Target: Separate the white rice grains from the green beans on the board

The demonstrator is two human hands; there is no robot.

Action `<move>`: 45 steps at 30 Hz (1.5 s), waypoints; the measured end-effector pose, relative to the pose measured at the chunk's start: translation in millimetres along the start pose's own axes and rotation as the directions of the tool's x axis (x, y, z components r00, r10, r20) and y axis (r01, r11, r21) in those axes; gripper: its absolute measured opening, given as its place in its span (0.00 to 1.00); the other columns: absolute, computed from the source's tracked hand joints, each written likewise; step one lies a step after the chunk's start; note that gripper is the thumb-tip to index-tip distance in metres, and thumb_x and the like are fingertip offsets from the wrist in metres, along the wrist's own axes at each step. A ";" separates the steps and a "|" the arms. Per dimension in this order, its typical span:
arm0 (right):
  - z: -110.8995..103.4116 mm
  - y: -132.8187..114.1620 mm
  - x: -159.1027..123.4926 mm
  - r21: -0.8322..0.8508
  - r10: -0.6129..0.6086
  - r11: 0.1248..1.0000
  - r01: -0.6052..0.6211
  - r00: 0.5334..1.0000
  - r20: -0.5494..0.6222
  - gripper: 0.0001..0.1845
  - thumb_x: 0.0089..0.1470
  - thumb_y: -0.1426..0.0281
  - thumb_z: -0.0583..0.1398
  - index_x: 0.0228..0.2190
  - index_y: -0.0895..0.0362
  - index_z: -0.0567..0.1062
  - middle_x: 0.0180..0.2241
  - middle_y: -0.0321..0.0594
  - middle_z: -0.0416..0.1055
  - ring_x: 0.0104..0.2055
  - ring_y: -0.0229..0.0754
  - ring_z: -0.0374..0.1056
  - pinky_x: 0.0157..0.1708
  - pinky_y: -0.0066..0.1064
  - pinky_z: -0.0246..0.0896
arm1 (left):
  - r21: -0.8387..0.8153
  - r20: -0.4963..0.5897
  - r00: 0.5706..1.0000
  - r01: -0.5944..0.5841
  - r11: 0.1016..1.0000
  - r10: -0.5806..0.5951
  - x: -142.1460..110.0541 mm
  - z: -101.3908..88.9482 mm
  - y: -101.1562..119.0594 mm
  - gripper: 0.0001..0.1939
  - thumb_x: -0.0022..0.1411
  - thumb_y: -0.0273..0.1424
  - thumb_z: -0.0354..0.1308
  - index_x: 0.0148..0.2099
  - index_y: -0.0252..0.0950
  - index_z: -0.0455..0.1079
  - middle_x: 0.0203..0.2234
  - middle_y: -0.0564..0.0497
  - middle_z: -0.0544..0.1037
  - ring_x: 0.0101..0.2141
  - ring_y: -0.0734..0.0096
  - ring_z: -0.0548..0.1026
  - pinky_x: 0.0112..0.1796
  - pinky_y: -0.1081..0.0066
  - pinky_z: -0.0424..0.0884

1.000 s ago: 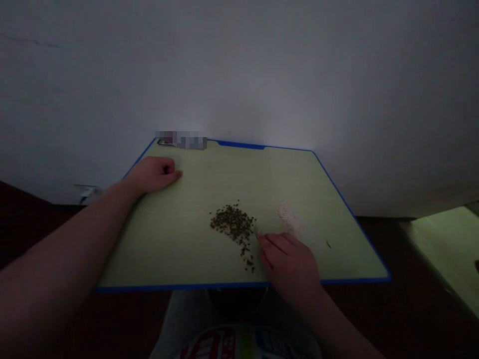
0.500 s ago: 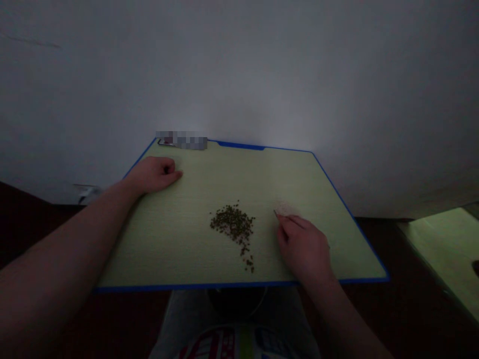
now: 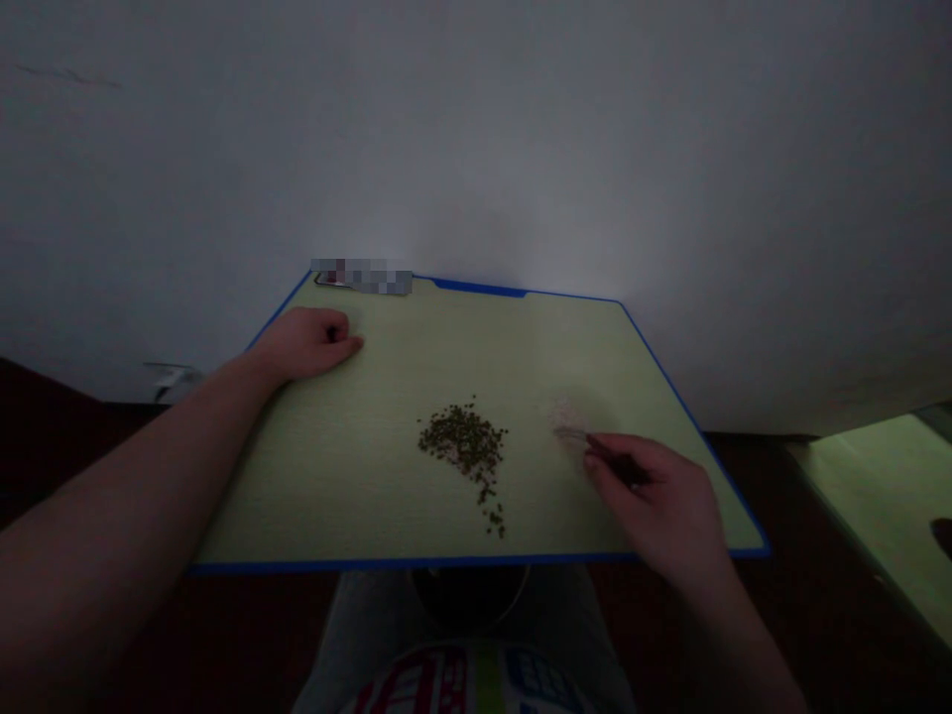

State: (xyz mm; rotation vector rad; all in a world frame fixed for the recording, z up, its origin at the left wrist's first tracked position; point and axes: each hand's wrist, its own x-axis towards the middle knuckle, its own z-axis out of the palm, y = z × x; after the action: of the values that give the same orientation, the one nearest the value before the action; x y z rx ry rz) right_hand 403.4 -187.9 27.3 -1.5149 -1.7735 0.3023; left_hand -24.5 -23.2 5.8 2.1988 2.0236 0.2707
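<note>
Right hand (image 3: 654,496) pinches thin dark tool (image 3: 611,453), possibly tweezers in dim light, tip at pale powder (image 3: 566,418). Granules (image 3: 465,443) heaped mid-board (image 3: 446,562), left of powder. Left hand (image 3: 308,344) curled shut, resting empty near far edge.

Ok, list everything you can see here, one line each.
cutting board: one, pale green with blue edge, in front of the person
seeds: many, dark green, heaped mid-board
powder: one faint patch, whitish, right of the seeds
blurred object: one, colour hidden, at the board's far edge
wall: one, grey, behind the board
tweezers: one pair, dark, in the right hand, tips near the powder
lap: one, grey, below the board
left hand: one, curled, resting on the board
right hand: one, gripping the tweezers
</note>
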 end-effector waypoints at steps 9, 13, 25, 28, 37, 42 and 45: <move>35.5 -14.3 10.9 -0.110 -0.132 0.983 0.150 0.979 0.157 0.15 0.58 0.71 0.59 0.40 0.56 0.85 0.34 0.45 0.84 0.31 0.45 0.78 0.35 0.36 0.74 | -0.010 0.009 1.000 0.015 1.000 -0.014 -1.4 -2.0 2.6 0.19 0.54 0.51 0.51 0.29 0.40 0.67 0.21 0.49 0.69 0.28 0.64 0.68 0.32 0.66 0.60; 39.6 -13.1 17.0 -0.118 -0.155 0.976 0.183 0.965 0.214 0.15 0.58 0.72 0.58 0.39 0.57 0.85 0.33 0.44 0.84 0.31 0.45 0.78 0.34 0.35 0.73 | 0.010 0.014 1.000 0.008 1.000 -0.008 -0.6 -2.1 2.1 0.20 0.55 0.51 0.50 0.29 0.39 0.67 0.21 0.50 0.69 0.28 0.65 0.68 0.32 0.67 0.60; 46.0 -27.4 -2.0 -0.182 -0.279 0.928 0.325 0.930 0.238 0.16 0.61 0.75 0.56 0.40 0.59 0.85 0.34 0.45 0.83 0.34 0.47 0.79 0.37 0.36 0.74 | 0.029 -0.009 1.000 -0.022 0.999 0.023 0.9 1.0 -0.7 0.19 0.56 0.50 0.49 0.28 0.39 0.64 0.20 0.50 0.68 0.26 0.66 0.67 0.31 0.67 0.59; 50.7 -24.5 -4.0 -0.262 -0.269 0.910 0.321 0.939 0.216 0.17 0.61 0.76 0.56 0.40 0.60 0.85 0.34 0.46 0.83 0.34 0.49 0.79 0.35 0.38 0.74 | 0.034 -0.003 1.000 -0.012 0.999 0.012 0.4 0.0 0.1 0.19 0.57 0.50 0.49 0.28 0.40 0.65 0.20 0.50 0.69 0.26 0.66 0.67 0.31 0.67 0.59; 36.2 -14.7 15.2 -0.291 -0.204 0.924 0.249 0.963 0.176 0.15 0.61 0.74 0.57 0.41 0.58 0.85 0.38 0.48 0.84 0.38 0.50 0.80 0.40 0.40 0.75 | 0.039 0.004 1.000 -0.012 0.999 0.012 1.1 0.5 -0.1 0.20 0.57 0.50 0.49 0.29 0.39 0.66 0.21 0.50 0.69 0.27 0.65 0.68 0.32 0.67 0.60; 42.4 -25.6 24.7 -0.232 -0.177 0.935 0.267 0.922 0.345 0.15 0.62 0.75 0.58 0.43 0.57 0.85 0.40 0.45 0.84 0.41 0.51 0.80 0.44 0.41 0.75 | 0.041 0.009 1.000 0.000 0.999 0.000 0.1 -0.2 1.2 0.20 0.57 0.51 0.48 0.30 0.39 0.66 0.21 0.50 0.69 0.27 0.65 0.68 0.32 0.67 0.60; 39.4 -25.8 19.9 -0.175 -0.197 0.942 0.285 0.896 0.397 0.15 0.62 0.76 0.59 0.43 0.57 0.85 0.40 0.43 0.85 0.42 0.49 0.80 0.44 0.40 0.75 | 0.043 0.013 1.000 0.005 0.999 -0.006 0.2 0.0 0.9 0.20 0.57 0.51 0.48 0.30 0.39 0.66 0.22 0.50 0.69 0.28 0.65 0.68 0.32 0.66 0.60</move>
State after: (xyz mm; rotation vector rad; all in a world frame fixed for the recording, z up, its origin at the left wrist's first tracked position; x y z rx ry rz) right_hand 357.8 -165.0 24.6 -1.4359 -2.3495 0.2818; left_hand -23.6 -23.0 6.0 2.2136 2.0472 0.2127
